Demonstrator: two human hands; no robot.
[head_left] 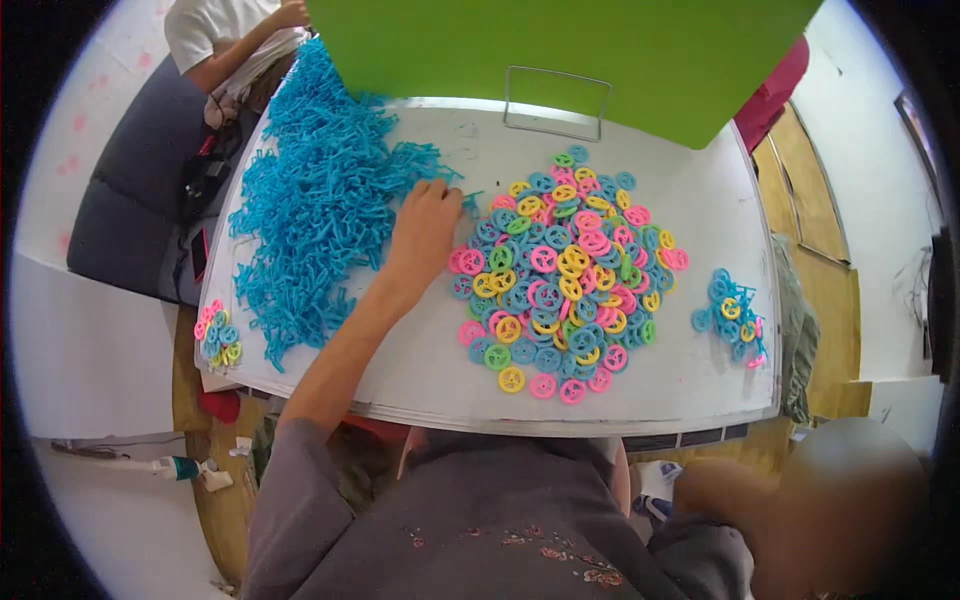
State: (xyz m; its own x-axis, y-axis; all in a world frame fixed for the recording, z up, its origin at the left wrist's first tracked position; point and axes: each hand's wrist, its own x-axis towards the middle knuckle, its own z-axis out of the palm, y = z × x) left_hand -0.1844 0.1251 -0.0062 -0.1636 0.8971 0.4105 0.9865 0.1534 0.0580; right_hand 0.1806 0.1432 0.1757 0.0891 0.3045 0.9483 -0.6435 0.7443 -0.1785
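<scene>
The heap of blue plastic pieces (320, 200) lies on the left half of the white table (690, 390), spreading from the far edge toward the near left corner. The left hand (425, 230) rests palm down at the heap's right edge, fingers curled onto a few loose blue pieces; whether it pinches one cannot be told. Its forearm stretches straight from the lower edge, up across the table. The right hand is out of view. Just right of the hand sits a round pile of coloured wheels (560, 275), pink, yellow, green and blue. Small clusters of wheels lie at the right edge (732, 315) and the left edge (217, 338). A green board (600, 50) stands behind.
</scene>
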